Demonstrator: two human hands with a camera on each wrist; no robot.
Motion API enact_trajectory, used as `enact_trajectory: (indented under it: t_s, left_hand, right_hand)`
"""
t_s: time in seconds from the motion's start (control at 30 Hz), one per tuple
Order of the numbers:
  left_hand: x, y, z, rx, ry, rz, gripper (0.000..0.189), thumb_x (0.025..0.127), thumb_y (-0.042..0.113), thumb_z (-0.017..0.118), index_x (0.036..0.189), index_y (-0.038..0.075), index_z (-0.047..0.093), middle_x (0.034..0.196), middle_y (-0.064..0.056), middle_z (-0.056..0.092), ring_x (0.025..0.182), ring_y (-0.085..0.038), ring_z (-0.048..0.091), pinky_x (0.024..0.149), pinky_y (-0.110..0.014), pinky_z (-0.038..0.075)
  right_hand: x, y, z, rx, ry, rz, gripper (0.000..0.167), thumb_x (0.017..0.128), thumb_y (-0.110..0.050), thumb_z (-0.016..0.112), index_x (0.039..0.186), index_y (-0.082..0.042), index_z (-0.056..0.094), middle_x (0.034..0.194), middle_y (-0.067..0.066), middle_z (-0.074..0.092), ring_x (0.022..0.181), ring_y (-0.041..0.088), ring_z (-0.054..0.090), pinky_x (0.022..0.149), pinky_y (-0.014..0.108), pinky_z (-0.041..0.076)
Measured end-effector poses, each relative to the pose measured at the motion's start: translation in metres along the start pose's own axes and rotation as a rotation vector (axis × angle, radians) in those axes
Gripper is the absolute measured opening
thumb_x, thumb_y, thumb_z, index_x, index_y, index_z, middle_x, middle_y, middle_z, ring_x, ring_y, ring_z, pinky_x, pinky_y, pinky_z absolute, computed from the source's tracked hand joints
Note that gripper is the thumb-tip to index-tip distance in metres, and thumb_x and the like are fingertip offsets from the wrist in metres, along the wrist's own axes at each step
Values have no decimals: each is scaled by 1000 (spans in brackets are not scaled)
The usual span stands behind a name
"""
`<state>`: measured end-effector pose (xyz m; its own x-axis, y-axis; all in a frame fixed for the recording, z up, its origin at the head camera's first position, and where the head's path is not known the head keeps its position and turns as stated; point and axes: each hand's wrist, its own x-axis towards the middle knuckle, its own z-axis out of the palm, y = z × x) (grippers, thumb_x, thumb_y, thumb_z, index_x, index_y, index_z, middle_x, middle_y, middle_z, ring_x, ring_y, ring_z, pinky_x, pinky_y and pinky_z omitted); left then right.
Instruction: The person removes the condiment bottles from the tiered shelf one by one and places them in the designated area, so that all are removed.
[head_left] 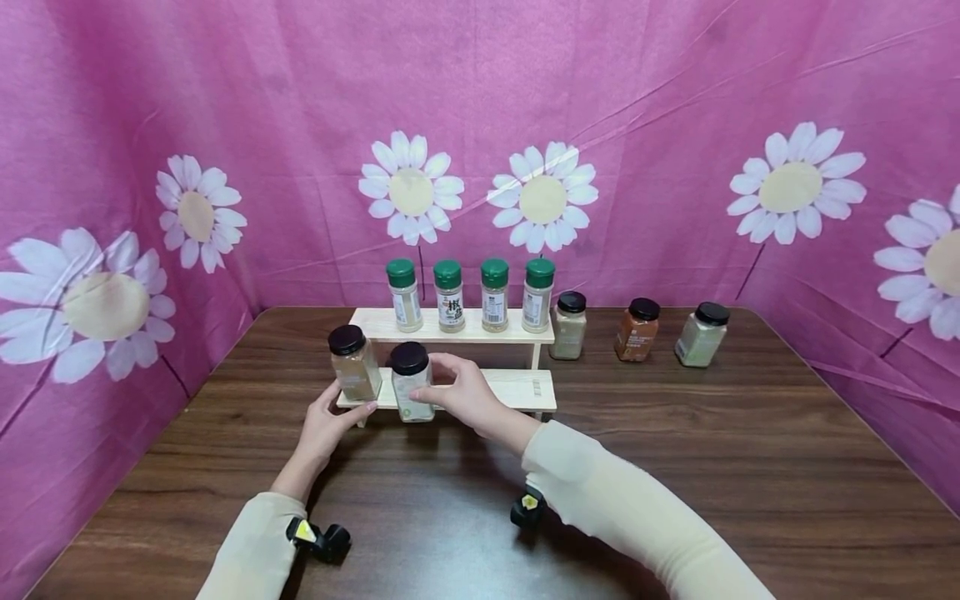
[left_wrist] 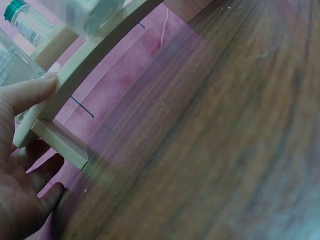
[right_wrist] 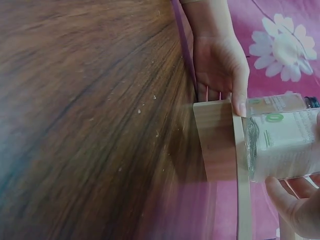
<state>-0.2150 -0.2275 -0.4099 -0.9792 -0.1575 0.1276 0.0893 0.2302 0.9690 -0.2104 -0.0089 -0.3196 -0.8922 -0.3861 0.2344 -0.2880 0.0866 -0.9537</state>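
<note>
My right hand (head_left: 468, 396) grips a square clear jar (head_left: 412, 392) with a black lid and a pale label, at the front of the wooden rack's lower step (head_left: 517, 387). In the right wrist view this jar (right_wrist: 285, 145) is close to the board's edge; whether it touches the board is unclear. With my left hand (head_left: 322, 429) I hold the left end of that step. The left wrist view has the thumb (left_wrist: 35, 92) against the board, other fingers below it. Just above this hand, a brown-filled black-lidded jar (head_left: 356, 371) stands on the step.
Several green-capped shakers (head_left: 450, 300) line the upper step (head_left: 480, 335). Right of the rack on the table stand a greenish-brown jar (head_left: 568, 329), a red-orange jar (head_left: 636, 333) and a pale green jar (head_left: 701, 337). A pink curtain (head_left: 480, 83) hangs behind the brown table (head_left: 675, 467).
</note>
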Motion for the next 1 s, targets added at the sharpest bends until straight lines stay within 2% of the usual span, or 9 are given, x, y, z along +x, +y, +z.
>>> enact_trajectory:
  t_s: [0.2, 0.47, 0.7, 1.0]
  left_hand:
    - [-1, 0, -1, 13, -1, -9, 62, 71, 12, 71, 126, 8, 43, 120, -11, 46, 98, -14, 43, 73, -18, 37]
    - [0, 0, -1, 15, -6, -8, 63, 71, 12, 71, 127, 8, 42, 121, -11, 45, 100, -15, 43, 74, -18, 37]
    - [-1, 0, -1, 9, -11, -13, 63, 72, 12, 70, 127, 9, 42, 120, -12, 46, 98, -15, 44, 74, -18, 38]
    - [0, -1, -1, -7, -8, -2, 60, 72, 13, 70, 126, 9, 43, 117, -14, 48, 92, -11, 47, 72, -19, 39]
  right_hand:
    - [-7, 3, -12, 46, 2, 26, 42, 70, 2, 67, 110, 4, 54, 98, 15, 59, 90, 27, 53, 70, 26, 44]
    - [-7, 27, -32, 127, 19, 57, 45, 69, 1, 69, 111, 0, 55, 95, 10, 60, 90, 25, 53, 70, 29, 46]
    - [-16, 28, -47, 93, 19, 32, 44, 69, -4, 71, 110, -1, 55, 94, 9, 61, 89, 23, 54, 71, 30, 45]
    - [-29, 29, -73, 88, 20, 7, 45, 70, -1, 69, 111, 4, 53, 96, 13, 60, 88, 19, 55, 73, 31, 45]
